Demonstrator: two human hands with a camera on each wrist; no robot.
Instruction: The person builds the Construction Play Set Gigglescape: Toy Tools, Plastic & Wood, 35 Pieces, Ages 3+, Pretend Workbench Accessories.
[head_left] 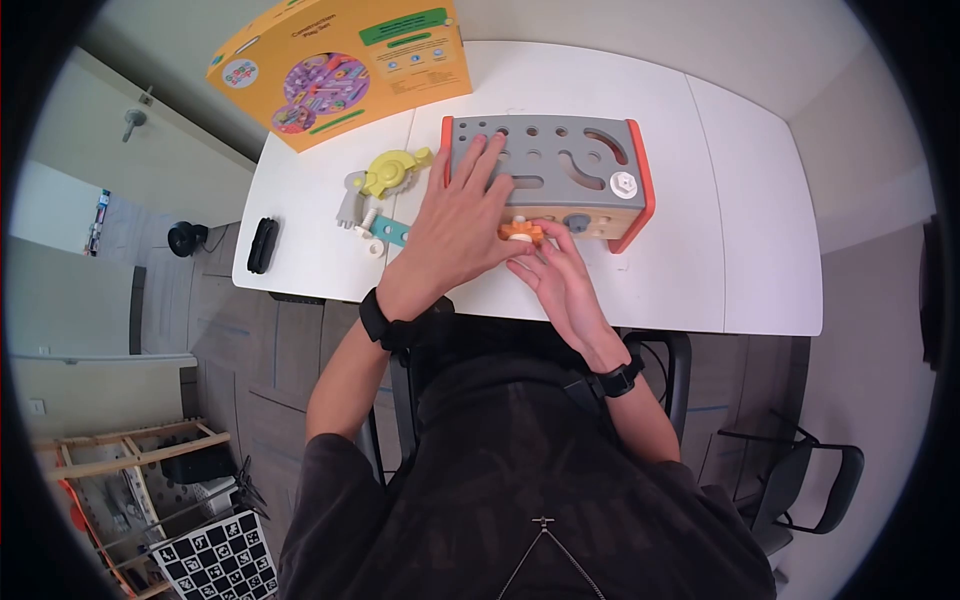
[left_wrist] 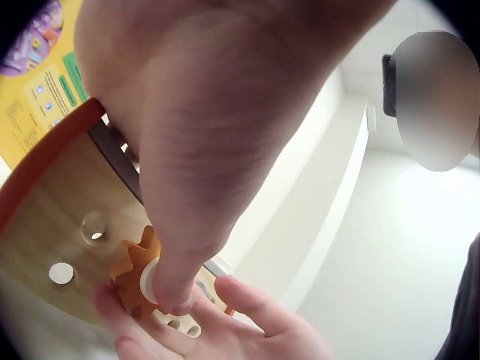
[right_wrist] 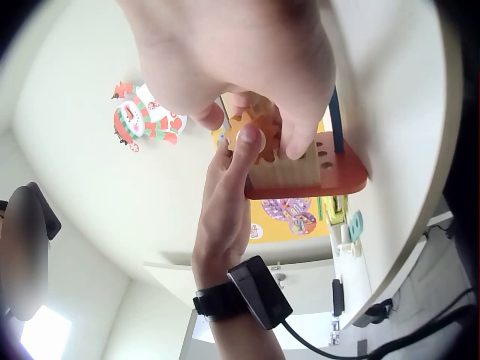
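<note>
A toy workbench box with a grey perforated top, wooden sides and red ends stands on the table. On its near wooden side sits an orange gear with a white round centre piece. My left hand lies over the box, fingers stretched across the top, while its thumb presses the white centre. My right hand holds the gear's edge between thumb and fingers. Right of the gear, a grey-blue knob is on the same side. A white hexagonal piece sits on the top's right corner.
Left of the box lie a yellow-green toy part, a grey toothed part, a teal strip with holes and small white pieces. A yellow carton stands behind; a black case lies near the left edge.
</note>
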